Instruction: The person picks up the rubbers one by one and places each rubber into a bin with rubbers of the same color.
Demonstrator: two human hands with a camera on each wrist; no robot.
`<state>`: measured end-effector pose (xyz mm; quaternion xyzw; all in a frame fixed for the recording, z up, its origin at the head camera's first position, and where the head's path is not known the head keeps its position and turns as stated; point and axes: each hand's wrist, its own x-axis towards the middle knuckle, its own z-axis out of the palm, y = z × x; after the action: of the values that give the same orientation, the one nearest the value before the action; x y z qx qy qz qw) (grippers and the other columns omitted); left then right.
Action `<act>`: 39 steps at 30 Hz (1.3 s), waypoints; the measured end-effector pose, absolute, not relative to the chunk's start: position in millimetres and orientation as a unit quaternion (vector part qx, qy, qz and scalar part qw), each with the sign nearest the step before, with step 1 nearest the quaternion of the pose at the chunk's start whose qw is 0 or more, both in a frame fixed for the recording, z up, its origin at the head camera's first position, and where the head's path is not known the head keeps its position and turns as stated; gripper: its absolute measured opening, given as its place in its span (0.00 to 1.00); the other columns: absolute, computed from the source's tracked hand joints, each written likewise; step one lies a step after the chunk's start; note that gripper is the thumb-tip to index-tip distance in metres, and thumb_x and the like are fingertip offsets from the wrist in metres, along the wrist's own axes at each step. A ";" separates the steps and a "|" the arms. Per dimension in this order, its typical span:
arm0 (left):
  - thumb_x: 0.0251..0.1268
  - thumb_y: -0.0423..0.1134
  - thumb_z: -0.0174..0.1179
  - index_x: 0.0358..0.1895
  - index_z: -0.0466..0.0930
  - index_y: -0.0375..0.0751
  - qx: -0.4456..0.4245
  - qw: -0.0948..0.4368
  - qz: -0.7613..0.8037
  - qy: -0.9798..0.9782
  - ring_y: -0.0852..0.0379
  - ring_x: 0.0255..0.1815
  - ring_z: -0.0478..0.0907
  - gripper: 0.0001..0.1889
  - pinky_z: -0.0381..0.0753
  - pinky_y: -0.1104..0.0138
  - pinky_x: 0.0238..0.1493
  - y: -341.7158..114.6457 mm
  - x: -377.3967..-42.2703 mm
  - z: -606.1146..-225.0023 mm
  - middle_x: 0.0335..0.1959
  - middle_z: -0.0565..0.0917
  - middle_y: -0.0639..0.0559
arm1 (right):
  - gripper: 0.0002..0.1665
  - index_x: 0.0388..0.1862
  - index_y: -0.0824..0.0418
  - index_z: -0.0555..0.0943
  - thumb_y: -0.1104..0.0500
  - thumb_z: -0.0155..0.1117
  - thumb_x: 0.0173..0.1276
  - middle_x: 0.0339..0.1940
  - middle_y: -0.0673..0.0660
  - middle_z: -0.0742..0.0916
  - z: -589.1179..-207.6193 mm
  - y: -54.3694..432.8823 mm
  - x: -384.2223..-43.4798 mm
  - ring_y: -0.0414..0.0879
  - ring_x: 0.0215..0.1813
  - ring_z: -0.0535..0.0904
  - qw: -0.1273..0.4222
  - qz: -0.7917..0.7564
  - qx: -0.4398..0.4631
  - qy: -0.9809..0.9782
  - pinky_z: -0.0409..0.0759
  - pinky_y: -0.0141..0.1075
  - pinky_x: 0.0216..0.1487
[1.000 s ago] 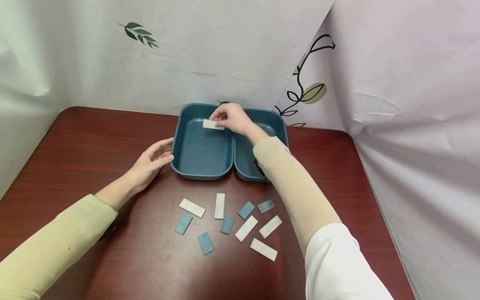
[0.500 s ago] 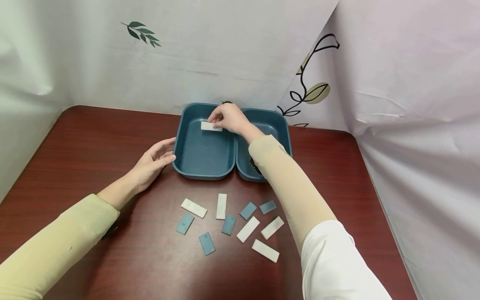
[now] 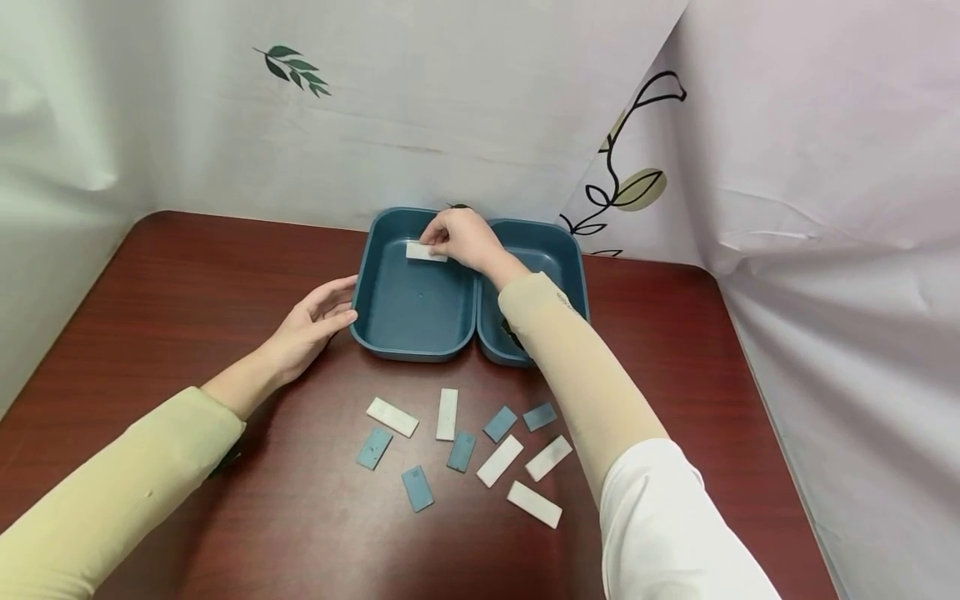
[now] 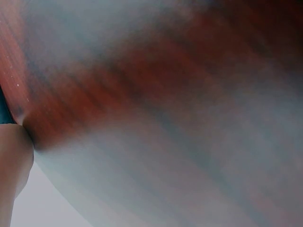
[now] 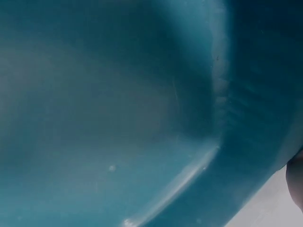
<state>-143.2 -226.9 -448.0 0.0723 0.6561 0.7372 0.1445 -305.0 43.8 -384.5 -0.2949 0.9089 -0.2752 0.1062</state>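
Observation:
In the head view my right hand (image 3: 467,237) reaches over the left blue tray (image 3: 363,327). Its thumb and fingers pinch the right end of a white rectangular tile (image 3: 418,251) near the tray's back. My left hand (image 3: 311,327) rests against that tray's left outer side, thumb and fingers extended and apart. The right wrist view is filled by a blue tray's inside corner (image 5: 180,184), with no tile showing. At the left edge of the left wrist view, part of my hand (image 4: 14,165) touches the dark blue tray edge (image 4: 4,111).
A second blue tray (image 3: 558,242) adjoins on the right, partly under my right forearm. Several white tiles (image 3: 499,461) and several smaller blue tiles (image 3: 417,488) lie scattered on the dark red table (image 3: 300,517) in front. A white curtain (image 3: 450,108) stands behind the table.
The whole scene has shifted slightly right in the head view. My right hand keeps its pinch on the white tile, and my left hand stays at the tray's side.

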 end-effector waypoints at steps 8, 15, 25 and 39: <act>0.85 0.32 0.53 0.83 0.60 0.45 0.075 0.145 0.734 0.659 0.71 0.65 0.76 0.29 0.74 0.80 0.65 -228.3 -143.3 -447.9 0.68 0.74 0.62 | 0.10 0.52 0.58 0.92 0.61 0.72 0.75 0.50 0.56 0.92 -383.4 40.6 -305.6 0.47 0.51 0.87 0.115 -0.259 -0.316 0.905 0.86 0.38 0.54; 0.85 0.34 0.53 0.84 0.60 0.46 0.069 0.150 0.724 0.670 0.72 0.66 0.75 0.29 0.73 0.80 0.65 -229.0 -143.5 -447.4 0.69 0.73 0.64 | 0.09 0.52 0.57 0.91 0.61 0.71 0.76 0.50 0.56 0.92 -385.5 37.8 -307.5 0.47 0.51 0.87 0.117 -0.249 -0.305 0.912 0.86 0.38 0.55; 0.85 0.34 0.53 0.84 0.58 0.44 0.067 0.148 0.722 0.673 0.70 0.67 0.74 0.30 0.73 0.80 0.66 -227.8 -143.3 -447.5 0.70 0.71 0.64 | 0.10 0.53 0.57 0.91 0.61 0.69 0.77 0.52 0.56 0.92 -386.3 35.0 -312.3 0.47 0.53 0.87 0.134 -0.233 -0.303 0.914 0.86 0.38 0.56; 0.85 0.33 0.53 0.84 0.59 0.45 0.067 0.146 0.725 0.669 0.71 0.67 0.75 0.30 0.73 0.80 0.67 -227.8 -144.4 -449.0 0.69 0.73 0.65 | 0.10 0.54 0.52 0.91 0.58 0.68 0.79 0.55 0.52 0.92 -391.2 31.1 -309.3 0.44 0.52 0.87 0.123 -0.210 -0.294 0.924 0.85 0.37 0.56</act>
<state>-144.4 -227.8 -449.0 0.0675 0.6695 0.7252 0.1460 -309.3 31.1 -391.2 -0.2941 0.9244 -0.2097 0.1229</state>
